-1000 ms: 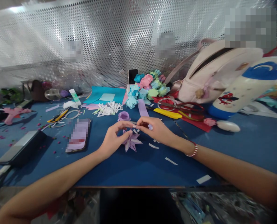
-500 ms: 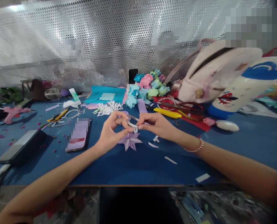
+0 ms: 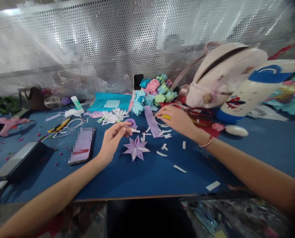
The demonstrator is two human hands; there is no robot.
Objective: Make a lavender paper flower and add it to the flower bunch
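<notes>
A purple folded paper star (image 3: 136, 148) lies on the blue table (image 3: 137, 178), ringed by small white strips. Just left of it, my left hand (image 3: 112, 140) pinches a short white strip (image 3: 135, 130) between thumb and fingertips, beside a small purple roll (image 3: 131, 122). Farther back, my right hand (image 3: 178, 119) is curled on a clear tape ring (image 3: 159, 113), resting over a yellow cutter (image 3: 165, 117). Between my hands lies a long purple paper strip (image 3: 151, 123).
A phone (image 3: 81, 145) and a black box (image 3: 18, 160) lie at the left, with a pink glue gun (image 3: 9, 122) behind. At the back are crumpled paper flowers (image 3: 152, 91), red scissors (image 3: 202, 114), a pink backpack (image 3: 219, 79) and a white bottle (image 3: 251, 91).
My hands were together above the star, pulling tape from the ring. They have parted: the right hand carried the ring back to the yellow cutter, and the left keeps a short strip.
</notes>
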